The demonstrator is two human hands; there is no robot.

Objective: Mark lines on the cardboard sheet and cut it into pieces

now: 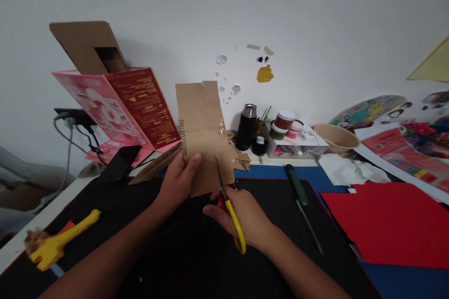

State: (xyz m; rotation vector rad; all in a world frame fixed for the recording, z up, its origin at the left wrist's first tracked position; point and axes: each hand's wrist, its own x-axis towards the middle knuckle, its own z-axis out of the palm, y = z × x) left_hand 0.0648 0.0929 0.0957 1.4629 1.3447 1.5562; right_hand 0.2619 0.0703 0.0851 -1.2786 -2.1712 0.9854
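Observation:
My left hand (pixel 180 178) pinches the lower left edge of a brown cardboard piece (pixel 203 130) and holds it upright above a black mat (pixel 182 247). My right hand (pixel 242 217) grips yellow-handled scissors (pixel 229 207). Their blades point up into the bottom edge of the cardboard, a little right of its middle. A printed number runs along the cardboard's left side.
A yellow glue gun (pixel 58 243) lies at the left. A green-handled tool (pixel 301 200) lies right of the scissors, beside red paper (pixel 393 224). Behind stand a pink box (pixel 122 107), a black flask (pixel 246 127), paint jars (pixel 285 125) and a bowl (pixel 335 137).

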